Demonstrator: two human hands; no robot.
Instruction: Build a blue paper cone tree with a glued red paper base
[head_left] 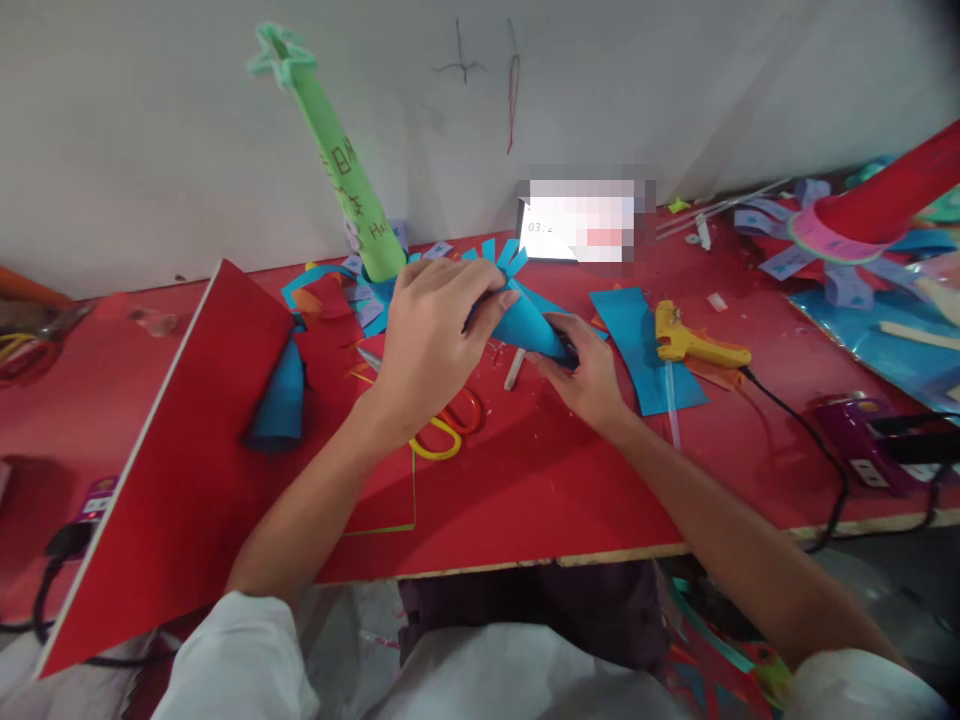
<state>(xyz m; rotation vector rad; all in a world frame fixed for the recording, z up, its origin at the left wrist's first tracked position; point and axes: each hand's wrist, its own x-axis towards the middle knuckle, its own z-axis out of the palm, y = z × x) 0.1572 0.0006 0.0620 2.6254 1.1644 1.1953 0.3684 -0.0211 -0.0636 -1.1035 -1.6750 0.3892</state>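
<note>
Between my two hands, above the middle of the table, is a rolled blue paper tube (525,322) with cut strips fanning out at its far end. My left hand (450,320) is closed over the tube near the fringed end. Fingers of my right hand (583,365) grip its near end. Under my left wrist lie scissors (439,440) with yellow and orange handles. Just behind my left hand a green paper tower (345,170) with a star top and lettering leans on a blue base. A small whitish stick (514,370) lies below the tube.
A yellow glue gun (697,345) rests on a blue paper piece (637,350) at right, its cord running to a purple power strip (862,440). A red board (172,470) stands slanted at left beside another blue tube (277,400). A lit tablet (577,225) leans against the wall.
</note>
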